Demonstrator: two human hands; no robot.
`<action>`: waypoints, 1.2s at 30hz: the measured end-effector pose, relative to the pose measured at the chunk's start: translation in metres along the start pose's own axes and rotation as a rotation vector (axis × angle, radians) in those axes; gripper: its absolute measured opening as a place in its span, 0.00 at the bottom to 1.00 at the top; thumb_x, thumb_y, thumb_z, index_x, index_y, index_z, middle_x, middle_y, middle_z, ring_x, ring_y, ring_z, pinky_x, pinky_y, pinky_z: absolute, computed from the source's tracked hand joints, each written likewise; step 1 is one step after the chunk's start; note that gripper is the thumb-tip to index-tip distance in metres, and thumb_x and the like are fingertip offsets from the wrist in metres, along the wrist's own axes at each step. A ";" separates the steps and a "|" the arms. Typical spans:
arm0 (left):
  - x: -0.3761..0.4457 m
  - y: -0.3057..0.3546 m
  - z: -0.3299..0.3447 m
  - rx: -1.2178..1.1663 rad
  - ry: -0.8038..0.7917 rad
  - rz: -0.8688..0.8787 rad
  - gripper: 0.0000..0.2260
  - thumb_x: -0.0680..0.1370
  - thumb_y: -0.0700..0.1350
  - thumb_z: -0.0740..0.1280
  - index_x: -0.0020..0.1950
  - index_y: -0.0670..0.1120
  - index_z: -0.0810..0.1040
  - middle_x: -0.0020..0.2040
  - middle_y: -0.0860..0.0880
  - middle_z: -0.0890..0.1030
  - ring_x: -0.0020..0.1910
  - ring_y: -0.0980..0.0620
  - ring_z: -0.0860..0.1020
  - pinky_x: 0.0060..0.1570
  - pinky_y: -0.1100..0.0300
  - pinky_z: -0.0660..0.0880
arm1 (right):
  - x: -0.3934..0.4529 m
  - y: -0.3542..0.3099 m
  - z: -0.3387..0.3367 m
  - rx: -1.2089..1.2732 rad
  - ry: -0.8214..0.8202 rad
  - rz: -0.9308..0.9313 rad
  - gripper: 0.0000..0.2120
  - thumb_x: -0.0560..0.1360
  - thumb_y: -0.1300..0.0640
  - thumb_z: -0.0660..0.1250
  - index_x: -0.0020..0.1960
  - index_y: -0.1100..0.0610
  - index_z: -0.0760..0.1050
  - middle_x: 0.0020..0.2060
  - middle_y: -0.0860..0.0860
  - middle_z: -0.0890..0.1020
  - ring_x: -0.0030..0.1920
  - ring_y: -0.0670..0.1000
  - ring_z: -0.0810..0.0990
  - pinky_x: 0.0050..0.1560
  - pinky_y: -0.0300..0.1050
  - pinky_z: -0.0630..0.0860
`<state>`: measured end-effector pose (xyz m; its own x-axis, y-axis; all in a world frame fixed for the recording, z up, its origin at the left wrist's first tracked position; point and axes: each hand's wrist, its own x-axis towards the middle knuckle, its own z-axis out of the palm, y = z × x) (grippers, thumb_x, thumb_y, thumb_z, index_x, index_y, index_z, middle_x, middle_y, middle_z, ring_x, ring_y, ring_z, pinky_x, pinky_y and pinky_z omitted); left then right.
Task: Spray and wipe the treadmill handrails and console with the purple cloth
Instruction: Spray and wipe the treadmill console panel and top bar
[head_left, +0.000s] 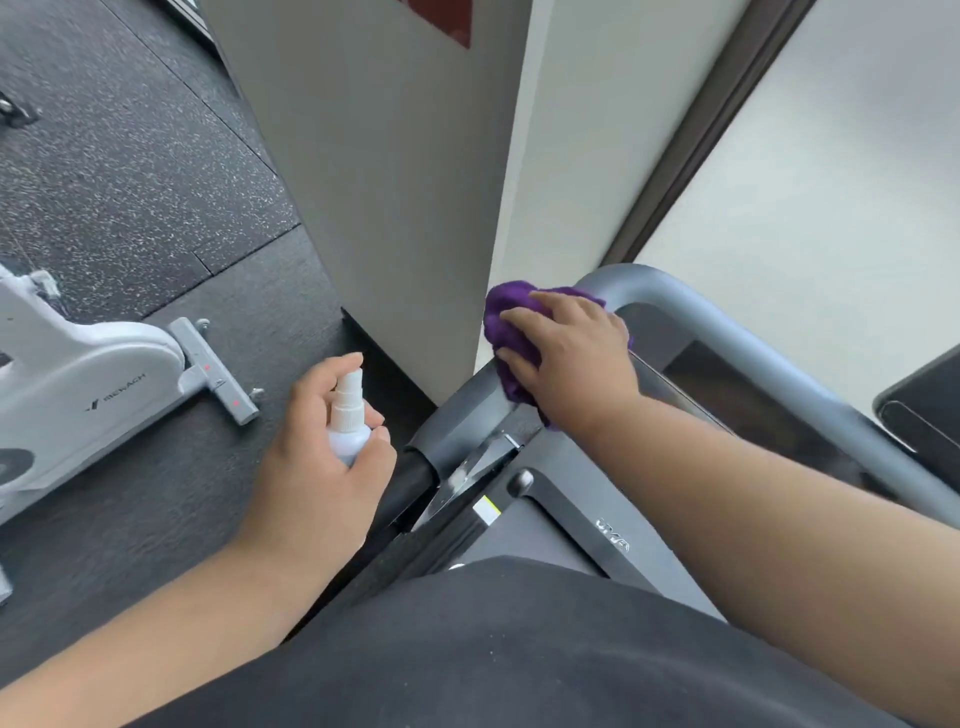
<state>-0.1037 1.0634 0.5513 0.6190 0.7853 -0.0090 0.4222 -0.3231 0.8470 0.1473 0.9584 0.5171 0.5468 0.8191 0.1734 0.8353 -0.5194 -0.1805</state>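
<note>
Right hand (571, 358): palm down, fingers spread, pressing the purple cloth (506, 332) onto the treadmill handrail (691, 312) corner.
Left hand (322, 457): grip wrapped round the upright spray bottle (349, 415), beside the handrail.

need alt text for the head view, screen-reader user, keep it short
A person's right hand presses a bunched purple cloth onto the grey treadmill handrail, while the left hand holds a small white spray bottle over the dark speckled gym floor. A white exercise bike stands at the left.
</note>
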 end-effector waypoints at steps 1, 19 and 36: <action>0.000 -0.001 -0.002 0.005 0.004 -0.006 0.26 0.73 0.47 0.67 0.61 0.73 0.64 0.49 0.61 0.79 0.46 0.60 0.77 0.40 0.61 0.70 | -0.009 -0.016 0.002 0.010 0.000 -0.083 0.17 0.74 0.38 0.65 0.59 0.43 0.79 0.59 0.50 0.80 0.57 0.59 0.77 0.56 0.56 0.70; 0.007 0.018 0.026 0.112 -0.233 0.105 0.29 0.74 0.46 0.68 0.61 0.77 0.61 0.53 0.68 0.75 0.51 0.65 0.75 0.42 0.67 0.69 | 0.029 0.072 -0.014 -0.066 -0.049 0.260 0.20 0.77 0.37 0.62 0.67 0.41 0.71 0.64 0.50 0.75 0.64 0.58 0.72 0.63 0.54 0.66; 0.022 0.077 0.065 0.185 -0.526 0.382 0.31 0.75 0.47 0.67 0.60 0.81 0.57 0.50 0.64 0.78 0.48 0.67 0.76 0.42 0.73 0.69 | -0.099 0.063 -0.073 0.329 0.234 0.547 0.23 0.75 0.49 0.71 0.68 0.46 0.73 0.61 0.50 0.78 0.61 0.53 0.75 0.65 0.48 0.71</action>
<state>-0.0146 1.0212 0.5814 0.9675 0.2517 -0.0247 0.1876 -0.6488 0.7375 0.1498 0.8266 0.5595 0.9147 0.3660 0.1715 0.3940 -0.7128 -0.5803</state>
